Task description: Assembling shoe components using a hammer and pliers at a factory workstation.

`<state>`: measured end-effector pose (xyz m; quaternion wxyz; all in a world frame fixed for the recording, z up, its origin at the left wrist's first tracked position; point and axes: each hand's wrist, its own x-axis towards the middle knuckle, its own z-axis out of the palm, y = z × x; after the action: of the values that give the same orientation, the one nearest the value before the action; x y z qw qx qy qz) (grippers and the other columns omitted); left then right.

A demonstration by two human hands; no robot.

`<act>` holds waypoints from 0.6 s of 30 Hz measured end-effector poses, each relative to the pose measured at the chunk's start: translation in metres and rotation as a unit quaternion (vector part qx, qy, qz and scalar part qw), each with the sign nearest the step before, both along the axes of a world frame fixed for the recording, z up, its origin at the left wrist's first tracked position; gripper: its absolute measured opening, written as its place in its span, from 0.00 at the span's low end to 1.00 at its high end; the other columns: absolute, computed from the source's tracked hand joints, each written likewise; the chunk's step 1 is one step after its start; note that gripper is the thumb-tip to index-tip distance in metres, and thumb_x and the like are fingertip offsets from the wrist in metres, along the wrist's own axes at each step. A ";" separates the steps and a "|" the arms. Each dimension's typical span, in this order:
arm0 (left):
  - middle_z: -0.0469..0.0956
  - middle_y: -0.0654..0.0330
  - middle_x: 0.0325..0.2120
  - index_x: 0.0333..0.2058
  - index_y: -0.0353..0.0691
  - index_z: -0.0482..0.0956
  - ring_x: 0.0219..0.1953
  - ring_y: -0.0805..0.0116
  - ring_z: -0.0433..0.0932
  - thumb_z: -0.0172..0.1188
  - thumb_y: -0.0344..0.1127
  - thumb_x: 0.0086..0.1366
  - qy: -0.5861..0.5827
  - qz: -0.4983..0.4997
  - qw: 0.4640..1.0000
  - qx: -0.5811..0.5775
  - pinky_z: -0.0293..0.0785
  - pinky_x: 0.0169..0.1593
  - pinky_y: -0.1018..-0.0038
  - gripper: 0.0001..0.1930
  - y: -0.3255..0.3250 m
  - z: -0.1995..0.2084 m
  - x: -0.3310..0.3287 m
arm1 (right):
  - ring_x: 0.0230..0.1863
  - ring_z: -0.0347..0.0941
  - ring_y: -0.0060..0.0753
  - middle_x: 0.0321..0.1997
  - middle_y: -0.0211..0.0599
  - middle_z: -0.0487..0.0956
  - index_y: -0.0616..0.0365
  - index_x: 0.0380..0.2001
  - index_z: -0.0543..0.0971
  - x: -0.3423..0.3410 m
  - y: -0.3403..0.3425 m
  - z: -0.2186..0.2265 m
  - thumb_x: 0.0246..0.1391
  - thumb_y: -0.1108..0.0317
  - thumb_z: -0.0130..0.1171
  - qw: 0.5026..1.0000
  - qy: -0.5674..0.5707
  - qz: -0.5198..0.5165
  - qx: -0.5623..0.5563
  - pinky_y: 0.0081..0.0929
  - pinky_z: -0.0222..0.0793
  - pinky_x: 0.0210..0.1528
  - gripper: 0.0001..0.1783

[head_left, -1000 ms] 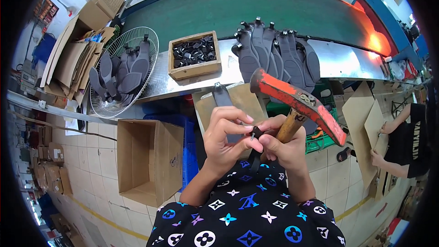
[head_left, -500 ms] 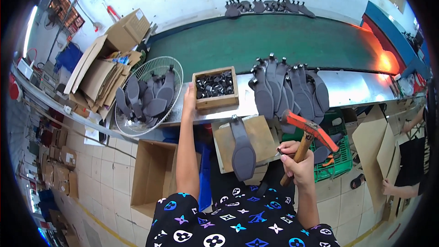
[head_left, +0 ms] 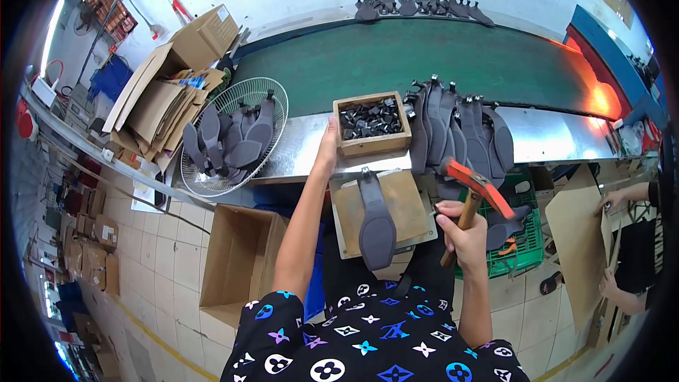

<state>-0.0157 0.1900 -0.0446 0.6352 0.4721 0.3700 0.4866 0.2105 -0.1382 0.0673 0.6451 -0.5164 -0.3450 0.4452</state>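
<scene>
My left hand [head_left: 329,145] lies with its fingers stretched flat along the left side of a wooden box [head_left: 375,146]. Small black pieces with shiny parts [head_left: 370,119] fill that box. My right hand [head_left: 463,232] is closed around the wooden handle of a hammer with an orange-red head [head_left: 478,185]. Its thumb and forefinger also pinch a tiny dark piece [head_left: 436,208], too small to name. Before me a single grey heeled shoe sole [head_left: 378,230] rests sole-up on a brownish square board [head_left: 412,205], heel end away from me. Neither hand touches it.
A white wire basket [head_left: 284,120] of similar soles stands left. More soles [head_left: 440,127] are piled right of the box, and others line the green conveyor's far edge [head_left: 424,8]. A heater glows [head_left: 603,99]. Below are a carton [head_left: 237,258] and green crate [head_left: 513,263]; another person's hands [head_left: 614,201] hold cardboard.
My left hand has pushed the wooden box to the right, up against the pile of soles. The hammer stays in my right hand, nearly where it was.
</scene>
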 end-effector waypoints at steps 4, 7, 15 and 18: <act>0.77 0.43 0.46 0.47 0.27 0.74 0.50 0.55 0.75 0.47 0.51 0.75 0.337 0.108 0.926 0.135 0.67 0.57 0.65 0.26 -0.082 0.056 0.003 | 0.16 0.66 0.12 0.47 0.40 0.81 0.67 0.39 0.81 -0.002 0.012 0.003 0.57 0.75 0.63 0.994 -0.093 0.021 -0.045 0.13 0.60 0.16 0.08; 0.79 0.47 0.40 0.43 0.30 0.75 0.42 0.59 0.77 0.58 0.42 0.70 0.321 0.090 0.932 0.143 0.71 0.49 0.67 0.17 -0.142 0.059 -0.006 | 0.17 0.67 0.12 0.47 0.38 0.82 0.66 0.39 0.81 -0.011 0.023 -0.005 0.57 0.74 0.63 0.994 -0.098 0.036 -0.005 0.13 0.60 0.16 0.08; 0.80 0.50 0.39 0.42 0.35 0.80 0.40 0.53 0.77 0.69 0.36 0.57 0.391 0.069 0.853 0.338 0.72 0.46 0.63 0.16 -0.172 0.053 0.028 | 0.18 0.67 0.11 0.43 0.35 0.83 0.67 0.41 0.82 -0.019 0.068 -0.008 0.57 0.73 0.63 0.975 -0.204 0.086 0.029 0.15 0.61 0.17 0.10; 0.77 0.54 0.32 0.37 0.35 0.80 0.38 0.53 0.76 0.69 0.32 0.56 0.344 0.043 0.873 0.343 0.71 0.42 0.64 0.12 -0.184 0.054 0.036 | 0.30 0.75 0.20 0.41 0.37 0.84 0.68 0.42 0.81 -0.024 0.077 -0.007 0.56 0.74 0.64 0.975 -0.194 0.106 -0.006 0.21 0.68 0.32 0.11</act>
<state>0.0199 0.0058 0.0091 0.2450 0.7813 0.3948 0.4168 0.1866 -0.0617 0.0605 0.5118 -0.5575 -0.5138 0.4041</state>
